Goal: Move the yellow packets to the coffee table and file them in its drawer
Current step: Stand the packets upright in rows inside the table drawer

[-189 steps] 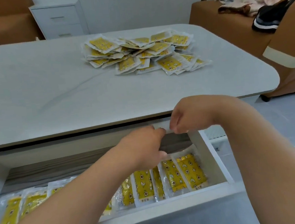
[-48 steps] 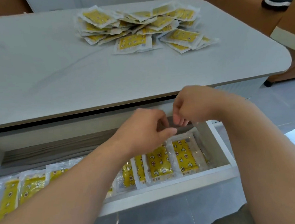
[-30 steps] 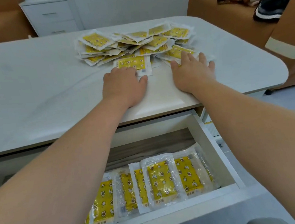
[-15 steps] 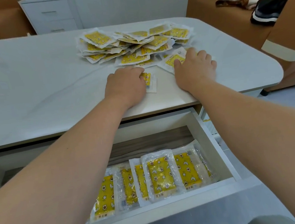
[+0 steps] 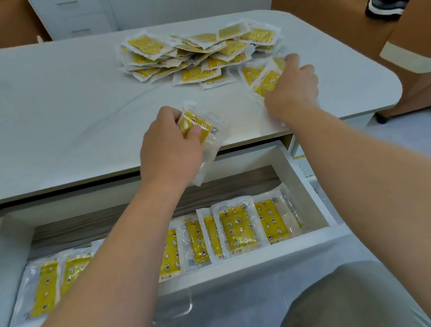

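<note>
My left hand point(image 5: 169, 151) gripped a packet point(image 5: 198, 125), 6 o'clock of pile point(image 5: 199, 50); right hand point(image 5: 292, 90) gripped second packet point(image 5: 267, 82), 4 o'clock.

Left hand point(image 5: 167, 152) pinches a packet point(image 5: 202, 124) between thumb and fingers at the table point(image 5: 48, 112) edge, while right hand point(image 5: 291, 89) fingers curl over a second packet point(image 5: 267, 82), the pile point(image 5: 199, 52) just beyond.

Bright, even, diffuse light: soft sheen on the table point(image 5: 48, 112), dark shadow band under its front edge above the drawer point(image 5: 302, 181). Motion blur smears left hand point(image 5: 167, 152), right hand point(image 5: 291, 91) and the yellow packets point(image 5: 198, 124) they grip. Wide-angle bowing curves the edges, far background soft.
</note>
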Demonstrator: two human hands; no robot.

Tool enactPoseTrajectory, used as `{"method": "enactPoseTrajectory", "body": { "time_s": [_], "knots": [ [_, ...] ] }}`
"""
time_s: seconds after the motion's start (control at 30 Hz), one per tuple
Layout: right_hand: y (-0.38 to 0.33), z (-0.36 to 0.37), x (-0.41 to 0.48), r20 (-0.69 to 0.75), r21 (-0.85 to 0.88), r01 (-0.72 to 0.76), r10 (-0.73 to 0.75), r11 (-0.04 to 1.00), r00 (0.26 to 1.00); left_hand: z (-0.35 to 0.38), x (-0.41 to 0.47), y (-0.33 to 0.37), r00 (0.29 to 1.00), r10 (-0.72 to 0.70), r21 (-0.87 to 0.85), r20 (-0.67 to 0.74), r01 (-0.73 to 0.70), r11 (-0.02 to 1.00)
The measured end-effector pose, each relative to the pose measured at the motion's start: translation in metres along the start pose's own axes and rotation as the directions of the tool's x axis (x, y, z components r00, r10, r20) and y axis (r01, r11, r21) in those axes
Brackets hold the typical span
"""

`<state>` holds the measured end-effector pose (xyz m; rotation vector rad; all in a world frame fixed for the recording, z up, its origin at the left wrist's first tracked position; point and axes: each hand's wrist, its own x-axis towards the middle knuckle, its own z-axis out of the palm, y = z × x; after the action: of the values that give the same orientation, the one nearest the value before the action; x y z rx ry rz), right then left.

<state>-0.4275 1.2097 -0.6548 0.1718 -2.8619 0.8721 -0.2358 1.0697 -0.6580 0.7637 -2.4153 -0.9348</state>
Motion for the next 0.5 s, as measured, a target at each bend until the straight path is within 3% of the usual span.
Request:
{"method": "enactPoseTrajectory", "body": {
  "time_s": [0.07,0.13,0.27,0.37,0.5],
  "knots": [
    [-0.003,-0.009,-0.023,-0.009,0.115,-0.040,0.041,0.993,0.999,-0.011,-0.018,-0.004,0.998,-0.041,-0.101,0.056,0.046,0.994],
    [-0.007,-0.016,-0.052,0.010,0.229,-0.022,0.020,0.973,1.000,-0.020,-0.027,-0.008,0.976,-0.092,-0.138,0.199,0.120,0.983],
    [-0.010,-0.022,-0.113,0.061,0.400,0.054,-0.085,0.915,0.995,-0.038,-0.024,-0.024,0.849,-0.181,-0.046,0.497,0.235,0.971],
    [-0.015,-0.025,-0.127,0.222,0.432,0.044,-0.154,0.901,0.963,-0.037,-0.020,-0.050,0.782,-0.263,0.003,0.565,0.317,0.948],
    [-0.022,-0.028,-0.117,0.457,0.599,-0.183,-0.145,0.779,0.878,-0.020,-0.023,-0.079,0.730,-0.376,0.097,0.571,0.394,0.914]
  ]
}}
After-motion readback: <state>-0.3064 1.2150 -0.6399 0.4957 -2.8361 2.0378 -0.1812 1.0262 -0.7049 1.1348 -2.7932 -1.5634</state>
